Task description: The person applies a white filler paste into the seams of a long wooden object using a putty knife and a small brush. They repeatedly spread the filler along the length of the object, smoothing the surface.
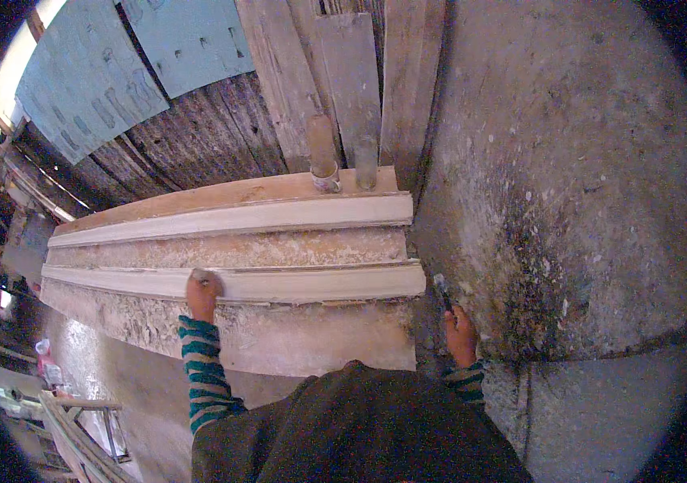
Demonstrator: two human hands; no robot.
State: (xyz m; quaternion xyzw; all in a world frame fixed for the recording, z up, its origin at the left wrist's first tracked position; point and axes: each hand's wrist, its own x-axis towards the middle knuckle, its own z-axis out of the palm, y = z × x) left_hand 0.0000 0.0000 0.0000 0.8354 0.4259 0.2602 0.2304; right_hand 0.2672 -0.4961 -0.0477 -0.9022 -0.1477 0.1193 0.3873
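White strip point(319, 282) – long, narrow, w/ rough lower edge – under L hand point(203, 295)

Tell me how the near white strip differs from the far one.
The near strip has the left hand on it; the far strip has no hand on it. The near strip's right end reaches farther right in the picture than the far strip's. Both are long, narrow and whitish, lying side by side along the board.
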